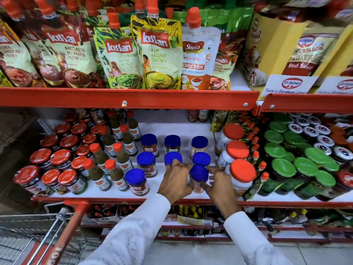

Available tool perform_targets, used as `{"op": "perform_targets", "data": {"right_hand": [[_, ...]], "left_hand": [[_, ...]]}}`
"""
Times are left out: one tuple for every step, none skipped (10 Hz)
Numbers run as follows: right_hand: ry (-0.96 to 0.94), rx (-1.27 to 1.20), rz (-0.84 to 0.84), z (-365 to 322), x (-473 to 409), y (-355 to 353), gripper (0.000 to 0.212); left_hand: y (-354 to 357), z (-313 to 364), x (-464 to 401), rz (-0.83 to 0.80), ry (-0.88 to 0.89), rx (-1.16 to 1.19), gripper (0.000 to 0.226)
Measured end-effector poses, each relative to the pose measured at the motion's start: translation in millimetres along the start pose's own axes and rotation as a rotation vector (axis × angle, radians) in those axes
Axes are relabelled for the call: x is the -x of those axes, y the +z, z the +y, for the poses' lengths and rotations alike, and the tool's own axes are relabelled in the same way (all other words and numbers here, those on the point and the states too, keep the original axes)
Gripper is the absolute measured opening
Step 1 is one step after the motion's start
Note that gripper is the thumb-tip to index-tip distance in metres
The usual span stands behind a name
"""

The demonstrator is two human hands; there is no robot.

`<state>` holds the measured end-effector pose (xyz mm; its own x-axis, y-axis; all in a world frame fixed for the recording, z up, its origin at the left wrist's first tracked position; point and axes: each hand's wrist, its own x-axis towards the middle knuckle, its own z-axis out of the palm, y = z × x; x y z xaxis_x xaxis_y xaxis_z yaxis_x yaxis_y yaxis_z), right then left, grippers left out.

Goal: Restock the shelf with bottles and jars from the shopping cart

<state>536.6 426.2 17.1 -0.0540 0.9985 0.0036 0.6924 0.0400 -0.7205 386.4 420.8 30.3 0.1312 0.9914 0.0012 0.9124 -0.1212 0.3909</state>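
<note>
A blue-lidded jar with an orange label stands at the front of the white middle shelf. My left hand presses its left side and my right hand its right side, so both hold it. My left fingertips reach up to the blue lid of the jar behind. More blue-lidded jars stand in three columns behind and to the left. The shopping cart with its red handle is at the lower left; its contents are out of view.
Orange-capped green sauce bottles and red-lidded jars fill the shelf's left. Large white jars with orange lids stand just right of my right hand, green-lidded jars beyond. Chutney pouches hang above the red shelf edge.
</note>
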Motion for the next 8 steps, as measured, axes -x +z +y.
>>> {"op": "perform_targets", "data": {"right_hand": [[0.008,-0.019,-0.017,7,-5,0,0.052],[-0.034,-0.048,-0.03,11,-6,-4,0.053],[-0.066,-0.035,-0.053,16,-5,-9,0.059],[-0.091,-0.04,-0.069,21,-3,-13,0.063],[-0.099,-0.044,-0.088,20,-2,-18,0.065],[-0.093,-0.057,-0.107,27,-4,-19,0.071],[-0.079,-0.06,-0.111,24,-3,-21,0.07],[-0.054,-0.071,-0.082,27,1,-26,0.058]], "left_hand": [[9,6,-5,0.037,-0.014,0.018,0.04],[15,10,-5,0.104,-0.021,0.024,0.033],[17,16,-1,0.117,-0.044,0.023,0.035],[22,22,4,0.129,-0.066,0.04,0.036],[24,26,7,0.138,-0.09,0.054,0.04],[26,28,8,0.157,-0.081,0.04,0.042],[23,31,9,0.132,-0.097,0.031,0.042],[20,32,11,0.138,-0.088,0.026,0.05]]}}
